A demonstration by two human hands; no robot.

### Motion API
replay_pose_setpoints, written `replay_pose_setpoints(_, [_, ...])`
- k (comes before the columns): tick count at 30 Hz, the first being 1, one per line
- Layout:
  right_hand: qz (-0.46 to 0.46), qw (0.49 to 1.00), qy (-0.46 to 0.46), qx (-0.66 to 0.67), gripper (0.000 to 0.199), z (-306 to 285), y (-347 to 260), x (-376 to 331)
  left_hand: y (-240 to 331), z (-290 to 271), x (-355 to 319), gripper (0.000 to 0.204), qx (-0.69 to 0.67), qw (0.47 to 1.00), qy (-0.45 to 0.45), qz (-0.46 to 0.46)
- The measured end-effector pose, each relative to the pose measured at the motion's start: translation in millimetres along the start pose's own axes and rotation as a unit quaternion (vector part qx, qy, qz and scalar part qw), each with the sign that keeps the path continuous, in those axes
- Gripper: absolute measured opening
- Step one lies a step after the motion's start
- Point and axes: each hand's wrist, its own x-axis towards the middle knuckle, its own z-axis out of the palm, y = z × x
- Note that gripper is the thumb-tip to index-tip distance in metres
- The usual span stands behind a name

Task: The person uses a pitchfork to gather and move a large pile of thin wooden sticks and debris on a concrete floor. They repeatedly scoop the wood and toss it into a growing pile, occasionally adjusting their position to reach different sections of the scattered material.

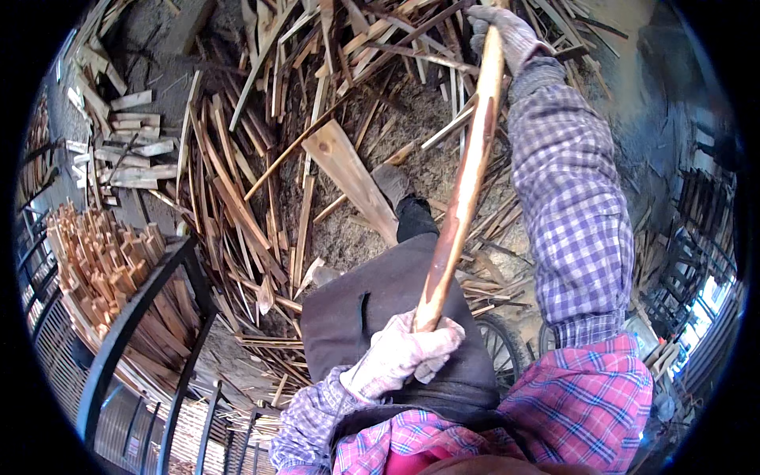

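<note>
A long wooden strip with reddish-brown bark along one side slants across the middle of the view. Its near end sits in my left hand, which wears a pale work glove and closes around it just above the dark apron. My right hand, gloved too, reaches far out on a stretched arm and grips the strip near its far end; part of those fingers is hidden behind the wood. Beneath the strip, a broad tapered board lies on the ground by a dark shoe.
Loose wood strips are heaped over the ground ahead and to the left. A black metal rack at the left holds a dense bundle of sticks. Short boards lie stacked further back. A spoked wheel shows beside the apron.
</note>
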Motion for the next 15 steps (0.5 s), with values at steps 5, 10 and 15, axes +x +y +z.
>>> replay_pose_setpoints(5, [-0.044,0.996,0.072,-0.006,0.013,61.4,41.6,-103.5,-81.3,-62.3,-46.0,0.02,0.014,0.999,-0.012,0.037])
replay_pose_setpoints(10, [-0.04,0.991,0.065,0.108,0.009,88.4,101.0,-181.4,-175.5,-142.2,-87.4,0.022,0.025,0.997,-0.055,0.057])
replay_pose_setpoints(15, [-0.036,0.989,0.11,0.097,0.013,138.6,152.3,-321.4,-258.5,-200.3,-147.5,0.03,0.208,0.978,0.03,0.002])
